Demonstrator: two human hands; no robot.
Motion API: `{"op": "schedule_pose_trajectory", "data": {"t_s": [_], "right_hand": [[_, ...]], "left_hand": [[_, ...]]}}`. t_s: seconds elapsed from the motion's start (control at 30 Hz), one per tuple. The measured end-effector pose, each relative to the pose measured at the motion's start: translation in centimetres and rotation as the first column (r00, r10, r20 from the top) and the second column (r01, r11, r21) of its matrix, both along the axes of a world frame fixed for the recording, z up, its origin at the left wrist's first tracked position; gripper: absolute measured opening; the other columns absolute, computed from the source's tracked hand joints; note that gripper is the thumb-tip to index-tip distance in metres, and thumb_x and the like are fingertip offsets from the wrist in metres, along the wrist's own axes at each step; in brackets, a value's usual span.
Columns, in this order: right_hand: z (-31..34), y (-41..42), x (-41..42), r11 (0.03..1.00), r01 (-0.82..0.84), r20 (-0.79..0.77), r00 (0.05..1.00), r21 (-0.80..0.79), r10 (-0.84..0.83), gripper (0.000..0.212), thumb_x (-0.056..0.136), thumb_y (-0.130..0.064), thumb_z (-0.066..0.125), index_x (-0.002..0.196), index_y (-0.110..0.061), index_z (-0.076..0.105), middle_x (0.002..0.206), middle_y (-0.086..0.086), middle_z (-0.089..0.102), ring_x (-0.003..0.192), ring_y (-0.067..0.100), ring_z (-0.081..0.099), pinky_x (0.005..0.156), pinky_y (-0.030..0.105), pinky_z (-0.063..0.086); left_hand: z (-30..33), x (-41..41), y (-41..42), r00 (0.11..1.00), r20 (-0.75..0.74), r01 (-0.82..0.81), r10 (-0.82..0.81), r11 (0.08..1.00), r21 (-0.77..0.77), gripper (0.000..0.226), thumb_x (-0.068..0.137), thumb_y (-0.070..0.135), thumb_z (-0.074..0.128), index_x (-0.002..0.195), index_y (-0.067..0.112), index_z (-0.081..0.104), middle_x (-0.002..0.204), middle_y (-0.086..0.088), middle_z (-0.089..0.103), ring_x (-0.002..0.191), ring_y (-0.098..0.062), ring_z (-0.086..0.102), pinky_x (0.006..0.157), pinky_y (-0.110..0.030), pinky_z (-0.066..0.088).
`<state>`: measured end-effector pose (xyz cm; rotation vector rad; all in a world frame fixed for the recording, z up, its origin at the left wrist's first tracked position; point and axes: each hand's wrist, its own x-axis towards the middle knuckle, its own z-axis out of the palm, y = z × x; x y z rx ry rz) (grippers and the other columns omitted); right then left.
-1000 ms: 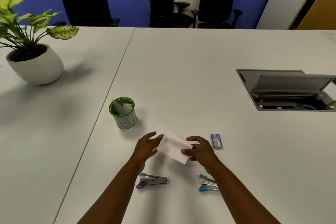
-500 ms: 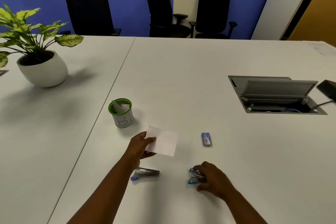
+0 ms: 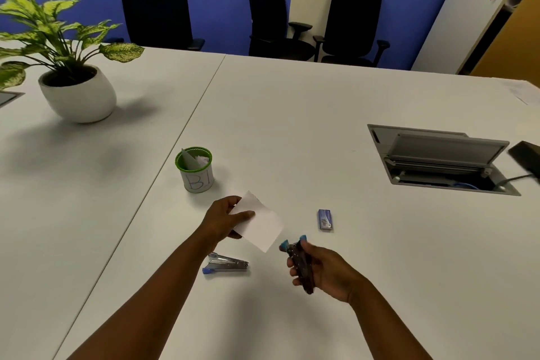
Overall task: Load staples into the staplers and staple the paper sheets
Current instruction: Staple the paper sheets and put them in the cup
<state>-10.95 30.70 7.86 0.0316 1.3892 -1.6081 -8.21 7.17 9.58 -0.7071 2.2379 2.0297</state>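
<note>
My left hand (image 3: 225, 219) pinches a small stack of white paper sheets (image 3: 261, 225) by their left edge, above the white table. My right hand (image 3: 324, 270) grips a small stapler (image 3: 298, 257) with blue tips, lifted off the table, its nose pointing up and left toward the lower right corner of the sheets. A second metal stapler (image 3: 226, 264) with a blue end lies flat on the table below my left hand. A small blue staple box (image 3: 325, 220) lies to the right of the sheets.
A green-rimmed cup (image 3: 195, 169) marked "B1" holds folded paper, up and left of my hands. A potted plant (image 3: 76, 90) stands at far left. An open cable hatch (image 3: 441, 159) is set in the table at right. Black chairs line the far edge.
My right hand let go of the sheets, dropped to the stapler on the table, closed on it and lifted it toward the sheets. My left hand kept holding the sheets.
</note>
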Motion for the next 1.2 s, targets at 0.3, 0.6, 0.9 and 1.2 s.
{"op": "schedule_pose_trajectory", "data": {"t_s": [0.3,0.6,0.9,1.2], "right_hand": [[1.2,-1.7,0.1,0.999,0.038,-0.042,0.998,0.020,-0.037,0.044,0.089,-0.044,0.045,0.097,-0.005,0.063,0.079,0.006,0.067,0.067,0.016,0.061,0.061,0.028,0.053],[1.5,-2.0,0.3,0.985,0.155,0.083,0.983,0.078,-0.161,0.033,0.076,-0.031,0.066,0.095,-0.005,0.062,0.070,0.006,0.065,0.067,0.019,0.064,0.054,0.030,0.052],[1.5,-2.2,0.5,0.975,0.222,0.147,0.964,0.018,-0.222,0.016,0.080,-0.020,0.064,0.083,-0.005,0.065,0.061,0.004,0.070,0.052,0.015,0.065,0.055,0.025,0.057],[1.3,-2.7,0.3,0.963,0.270,0.060,0.961,0.008,-0.270,0.007,0.081,-0.013,0.063,0.082,-0.007,0.066,0.070,0.003,0.071,0.071,0.017,0.065,0.061,0.022,0.058]], "left_hand": [[0.7,-0.4,1.0,0.994,-0.052,0.084,-0.096,0.976,-0.199,0.021,0.079,0.015,0.071,0.096,0.020,0.060,0.091,-0.003,0.062,0.070,-0.017,0.061,0.041,-0.017,0.050],[1.4,-1.0,2.2,0.960,-0.034,0.256,-0.278,0.920,-0.297,0.024,0.078,0.017,0.073,0.099,0.014,0.061,0.082,0.005,0.058,0.064,-0.011,0.061,0.042,-0.017,0.051],[1.4,-1.4,2.4,0.947,-0.021,0.305,-0.322,0.915,-0.265,0.016,0.077,0.016,0.073,0.088,0.017,0.061,0.078,0.002,0.060,0.060,-0.012,0.061,0.042,-0.017,0.051],[1.4,-1.7,2.5,0.940,-0.017,0.326,-0.341,0.913,-0.247,0.018,0.077,0.016,0.073,0.091,0.014,0.062,0.077,0.004,0.060,0.059,-0.009,0.061,0.040,-0.014,0.047]]}}
